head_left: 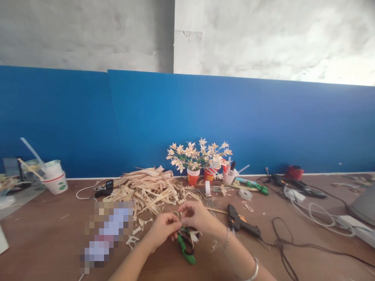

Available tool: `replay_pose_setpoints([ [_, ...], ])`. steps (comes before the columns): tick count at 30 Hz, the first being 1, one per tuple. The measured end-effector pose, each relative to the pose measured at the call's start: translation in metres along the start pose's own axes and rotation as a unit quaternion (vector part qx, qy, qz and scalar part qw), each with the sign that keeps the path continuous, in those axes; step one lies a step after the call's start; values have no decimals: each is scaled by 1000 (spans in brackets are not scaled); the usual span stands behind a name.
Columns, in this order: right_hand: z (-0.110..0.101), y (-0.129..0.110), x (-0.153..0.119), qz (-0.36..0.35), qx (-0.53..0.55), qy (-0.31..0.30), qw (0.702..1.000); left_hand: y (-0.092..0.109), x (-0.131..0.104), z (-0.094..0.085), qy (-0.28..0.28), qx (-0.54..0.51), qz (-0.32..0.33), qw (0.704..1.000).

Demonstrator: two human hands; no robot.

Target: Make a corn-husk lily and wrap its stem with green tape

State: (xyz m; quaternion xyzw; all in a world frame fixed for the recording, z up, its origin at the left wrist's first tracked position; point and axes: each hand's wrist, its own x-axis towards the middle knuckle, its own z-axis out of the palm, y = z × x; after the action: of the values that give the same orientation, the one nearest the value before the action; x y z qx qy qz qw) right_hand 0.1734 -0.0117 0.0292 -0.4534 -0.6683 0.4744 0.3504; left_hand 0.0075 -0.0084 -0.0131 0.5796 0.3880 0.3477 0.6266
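My left hand (pixel 165 230) and my right hand (pixel 200 218) meet low in the middle of the view, thumbs and fingertips pinched together. Whatever lies between the fingertips is too small and too covered to name. Just beneath my hands, partly hidden, lies a green object with dark loops (pixel 186 251), perhaps scissors. A pale petal-like piece (pixel 194 235) rests against it. Beyond my hands spreads a heap of dry, straw-coloured husk strips (pixel 149 187). To the right of my right hand lies a black glue gun (pixel 243 222).
Pale handmade flowers (pixel 202 152) stand in red cups (pixel 193 178) by the blue partition (pixel 187 109). A tape roll (pixel 245 194) lies nearby. Black cables (pixel 281 242) and a white power strip (pixel 357 230) occupy the right. A white cup (pixel 57 183) stands left; a pixelated patch covers something.
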Motion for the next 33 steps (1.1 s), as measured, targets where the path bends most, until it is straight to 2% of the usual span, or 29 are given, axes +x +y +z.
replay_pose_setpoints([
  [7, -3, -3, -6, -14, -2, -39, 999, 2, -4, -1, -29, -40, -10, 999],
  [15, -1, 6, -10, -55, -86, -20, 995, 0, -2, -1, -32, -36, -23, 999],
  [23, -6, 13, -14, -24, -194, 20, 981, 4, -1, -4, 8, -35, -8, 999],
  [33, -1, 13, -14, -73, -239, 33, 968, 4, 1, 2, 56, -25, -13, 998],
])
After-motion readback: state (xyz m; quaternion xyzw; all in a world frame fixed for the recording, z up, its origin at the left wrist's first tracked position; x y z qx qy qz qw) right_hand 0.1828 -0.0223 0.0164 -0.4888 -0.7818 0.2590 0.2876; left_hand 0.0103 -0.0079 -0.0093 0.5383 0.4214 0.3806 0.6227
